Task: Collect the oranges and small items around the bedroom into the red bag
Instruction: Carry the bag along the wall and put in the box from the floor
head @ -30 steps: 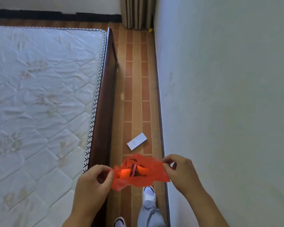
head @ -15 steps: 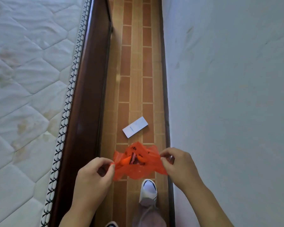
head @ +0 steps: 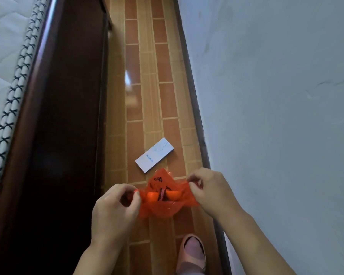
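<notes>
A thin red plastic bag (head: 163, 208) hangs between my hands, low in the head view, with its mouth pulled apart. My left hand (head: 112, 208) pinches the bag's left edge and my right hand (head: 209, 190) pinches its right edge. Inside the bag lie two oranges (head: 152, 196), with a dark small item between them. A small white box with blue print (head: 155, 154) lies flat on the tiled floor just beyond the bag.
I stand in a narrow strip of brown tiled floor (head: 145, 76). A dark wooden bed frame (head: 64, 116) with a white mattress (head: 2, 46) bounds it on the left, a pale wall (head: 276, 96) on the right. My slippered foot (head: 193, 251) is below the bag.
The view has tilted down and come closer to the floor and the white box. Both hands keep hold of the bag's edges, and the far end of the room has left the frame.
</notes>
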`<move>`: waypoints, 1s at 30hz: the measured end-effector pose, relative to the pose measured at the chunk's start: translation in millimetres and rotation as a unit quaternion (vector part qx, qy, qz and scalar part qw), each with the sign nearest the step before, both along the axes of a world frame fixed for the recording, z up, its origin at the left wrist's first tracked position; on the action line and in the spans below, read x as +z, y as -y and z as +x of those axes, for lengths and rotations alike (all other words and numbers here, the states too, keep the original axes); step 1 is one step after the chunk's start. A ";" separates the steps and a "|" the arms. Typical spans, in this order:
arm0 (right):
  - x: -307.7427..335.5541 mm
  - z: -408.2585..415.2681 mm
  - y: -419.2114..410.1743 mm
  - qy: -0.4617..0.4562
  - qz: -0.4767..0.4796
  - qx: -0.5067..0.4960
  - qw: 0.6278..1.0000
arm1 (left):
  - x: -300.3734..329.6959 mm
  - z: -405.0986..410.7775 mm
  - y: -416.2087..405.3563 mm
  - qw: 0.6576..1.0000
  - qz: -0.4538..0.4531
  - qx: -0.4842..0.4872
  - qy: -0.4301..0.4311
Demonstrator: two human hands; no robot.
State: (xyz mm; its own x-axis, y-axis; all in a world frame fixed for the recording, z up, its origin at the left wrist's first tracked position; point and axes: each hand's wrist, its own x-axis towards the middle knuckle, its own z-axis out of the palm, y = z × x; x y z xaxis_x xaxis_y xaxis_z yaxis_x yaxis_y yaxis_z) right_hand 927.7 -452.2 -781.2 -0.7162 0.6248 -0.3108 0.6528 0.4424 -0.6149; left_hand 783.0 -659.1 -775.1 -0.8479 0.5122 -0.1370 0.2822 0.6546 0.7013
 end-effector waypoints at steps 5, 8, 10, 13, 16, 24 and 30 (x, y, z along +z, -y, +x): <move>-49.3 -6.8 -17.9 -0.027 0.034 -0.011 0.999 | -48.9 -12.3 -20.9 0.998 0.021 0.019 -0.050; -77.9 -15.7 -25.3 -0.075 0.083 -0.014 0.994 | -69.4 -29.3 -28.8 0.994 0.034 -0.027 -0.101; -97.5 -23.1 -19.7 -0.109 0.126 -0.007 0.986 | -82.5 -41.6 -34.8 0.987 0.054 -0.074 -0.130; -126.7 -31.9 2.2 -0.151 0.180 0.018 0.972 | -110.0 -50.7 -34.9 0.966 0.041 -0.176 -0.184; -152.2 -30.8 24.0 -0.185 0.226 0.040 0.956 | -137.3 -53.6 -24.8 0.941 -0.005 -0.272 -0.201; -218.4 -10.6 70.9 -0.204 0.262 0.137 0.933 | -159.1 -49.1 -9.5 0.916 -0.153 -0.339 -0.150; -241.4 2.5 91.4 -0.196 0.212 0.209 0.934 | -172.3 -40.7 -9.5 0.863 -0.271 -0.404 -0.133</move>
State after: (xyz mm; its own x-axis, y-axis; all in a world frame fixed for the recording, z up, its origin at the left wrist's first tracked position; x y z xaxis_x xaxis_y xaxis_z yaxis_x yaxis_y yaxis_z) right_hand 930.2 -543.6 -1022.6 -0.9321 0.2723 0.2389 0.1297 0.8667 -0.4817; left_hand 742.3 -649.6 -947.5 -0.2821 0.8731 -0.3977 0.9045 0.3802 0.1931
